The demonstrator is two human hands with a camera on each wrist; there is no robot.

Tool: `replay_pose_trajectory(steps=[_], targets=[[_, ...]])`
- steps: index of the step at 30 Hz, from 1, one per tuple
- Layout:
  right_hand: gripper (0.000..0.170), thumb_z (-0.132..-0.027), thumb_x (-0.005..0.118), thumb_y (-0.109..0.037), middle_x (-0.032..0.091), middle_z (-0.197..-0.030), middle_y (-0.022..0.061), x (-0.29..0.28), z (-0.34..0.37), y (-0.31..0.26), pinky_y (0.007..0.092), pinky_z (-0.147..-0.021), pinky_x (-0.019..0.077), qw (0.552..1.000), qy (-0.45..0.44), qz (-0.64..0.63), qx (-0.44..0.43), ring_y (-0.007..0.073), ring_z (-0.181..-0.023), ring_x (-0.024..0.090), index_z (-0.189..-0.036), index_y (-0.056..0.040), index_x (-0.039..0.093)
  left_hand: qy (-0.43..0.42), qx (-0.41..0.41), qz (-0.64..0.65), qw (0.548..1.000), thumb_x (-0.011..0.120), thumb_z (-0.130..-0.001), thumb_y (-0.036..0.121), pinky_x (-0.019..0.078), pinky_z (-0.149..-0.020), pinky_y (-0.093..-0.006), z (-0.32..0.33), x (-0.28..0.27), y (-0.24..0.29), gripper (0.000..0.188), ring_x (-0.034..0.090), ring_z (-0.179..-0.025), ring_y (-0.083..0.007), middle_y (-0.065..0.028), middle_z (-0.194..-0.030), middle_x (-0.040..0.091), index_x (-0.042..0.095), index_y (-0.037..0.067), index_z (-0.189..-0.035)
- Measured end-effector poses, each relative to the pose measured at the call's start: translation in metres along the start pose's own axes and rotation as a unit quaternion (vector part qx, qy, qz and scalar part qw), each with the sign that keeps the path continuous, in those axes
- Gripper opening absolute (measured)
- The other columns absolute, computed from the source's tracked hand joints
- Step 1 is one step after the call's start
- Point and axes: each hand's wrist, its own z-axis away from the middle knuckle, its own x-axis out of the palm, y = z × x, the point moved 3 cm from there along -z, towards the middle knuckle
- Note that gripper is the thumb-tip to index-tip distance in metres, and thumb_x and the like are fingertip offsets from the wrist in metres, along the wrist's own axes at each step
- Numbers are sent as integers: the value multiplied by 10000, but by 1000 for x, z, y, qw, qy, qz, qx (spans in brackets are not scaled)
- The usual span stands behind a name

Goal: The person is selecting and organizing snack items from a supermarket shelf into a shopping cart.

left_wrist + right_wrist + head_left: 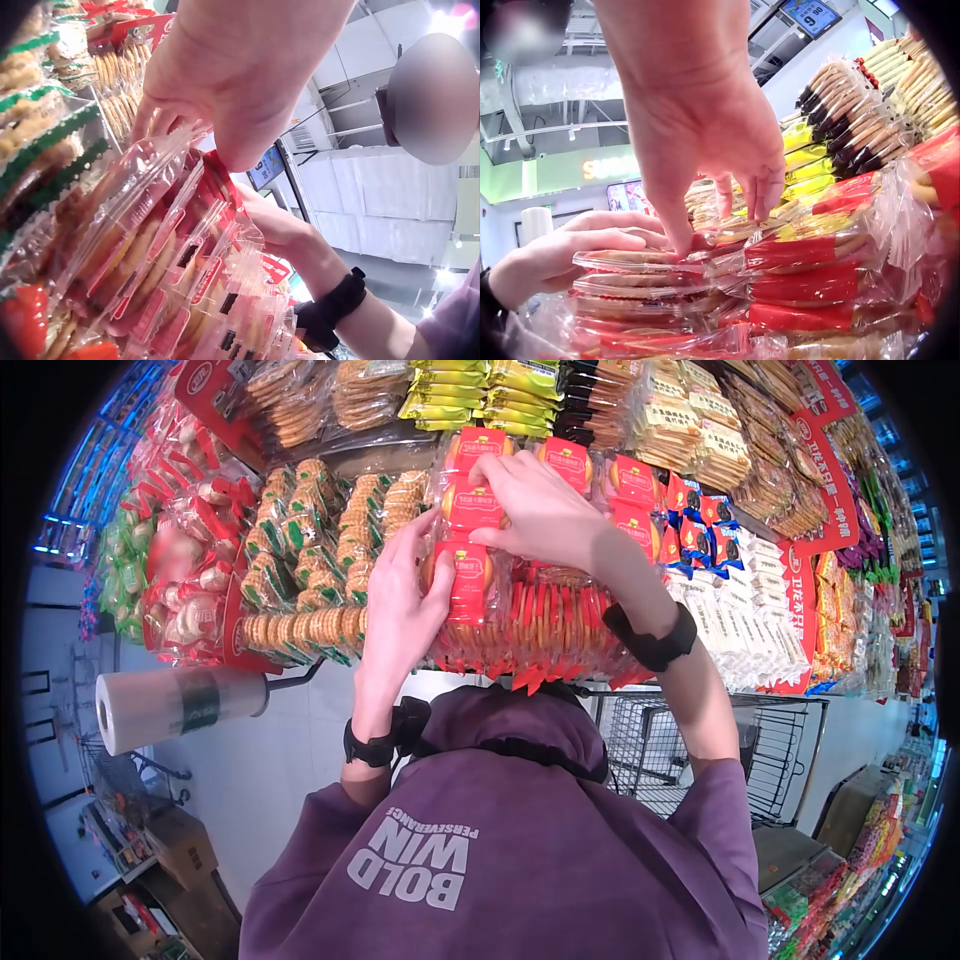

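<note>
You're at red-labelled biscuit packets [469,510].
Your right hand [545,515] pinches 1; your left hand [402,600] touches others, fingers extended, grip loose.

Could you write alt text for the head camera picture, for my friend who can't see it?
A person's right hand grips a red-labelled packet among rows of wrapped biscuits, while the left hand touches similar packets along their left edge. The person's purple top fills the lower middle.

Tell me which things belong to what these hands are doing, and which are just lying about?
In the job:
- left hand
- right hand
- red-labelled packets

Just lying about:
- plastic roll
- yellow-green packets
- blue packets
</note>
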Motion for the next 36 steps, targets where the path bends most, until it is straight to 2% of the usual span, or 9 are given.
replay_pose_trajectory(steps=[7, 10, 13, 16, 19, 26, 27, 30, 36], targets=[[531, -724, 815, -277, 606, -1117, 141, -58, 33, -10, 407, -942, 454, 998, 65, 5, 14, 321, -1080, 568, -1114, -25, 558, 17, -33, 21, 999, 531, -1024, 247, 446, -1019, -429, 1, -6, -1, 402, 591, -1186, -381, -249, -1250, 618, 550, -39, -1306], [488, -696, 817, -250, 605, -1046, 152, -76, 72, -12, 406, -877, 473, 998, 25, -53, 10, 326, -947, 586, -1067, -9, 610, 6, -19, 11, 1000, 516, -1030, 260, 451, -1015, -430, 3, -6, -3, 402, 588, -1192, -385, -245, -1265, 612, 558, -44, -1290], [457, -720, 804, -226, 606, -1070, 128, -67, 107, -15, 401, -920, 477, 994, -39, -80, 66, 315, -989, 590, -1099, -42, 629, -6, -26, 22, 999, 514, -1030, 258, 452, -1019, -428, 5, -4, -3, 398, 585, -1200, -383, -239, -1280, 608, 561, -42, -1287], [451, -735, 793, -222, 602, -1088, 124, -46, 117, -16, 393, -954, 479, 995, -24, -96, 28, 314, -1023, 591, -1120, -48, 634, -14, -24, 26, 999, 516, -1029, 255, 448, -1029, -423, 4, -1, -1, 392, 584, -1207, -377, -235, -1291, 605, 564, -35, -1288], [315, -817, 754, -246, 646, -1074, 84, -22, 123, -17, 374, -935, 494, 996, 27, -81, 25, 284, -1018, 602, -1072, -70, 694, -21, -26, 22, 999, 520, -1025, 249, 442, -1042, -421, 2, -1, 1, 388, 577, -1219, -373, -229, -1310, 596, 570, -28, -1291], [255, -883, 698, -244, 674, -1121, 62, -11, 132, -21, 375, -914, 507, 996, 53, -47, 49, 262, -1061, 615, -1089, -96, 721, 7, 53, -56, 997, 594, -975, 198, 438, -1041, -437, 5, -6, 12, 345, 561, -1228, -371, -209, -1324, 592, 623, -18, -1242], [258, -895, 679, -252, 674, -1125, 66, -12, 133, -21, 372, -918, 505, 996, 56, -45, 46, 265, -1066, 611, -1095, -93, 716, 19, 65, -59, 996, 653, -936, 149, 421, -1059, -427, 6, -6, 18, 277, 582, -1231, -333, -156, -1310, 629, 678, 15, -1178], [277, -905, 666, -249, 669, -1174, 83, -34, 135, -16, 392, -926, 503, 997, 44, -34, 50, 290, -1082, 604, -1128, -88, 701, 1, 180, -132, 975, 704, -875, 106, 427, -1028, -421, 13, -4, 34, 263, 606, -1184, -303, -116, -1292, 646, 702, 34, -1128], [497, -763, 797, -136, 630, -1193, 157, -80, 130, 50, 425, -964, 470, 994, 48, 75, 60, 342, -1123, 576, -1209, -31, 606, -88, 272, -57, 957, 736, -832, 90, 457, -965, -412, 31, 25, 64, 242, 626, -1113, -264, -85, -1104, 711, 708, 21, -1063]])
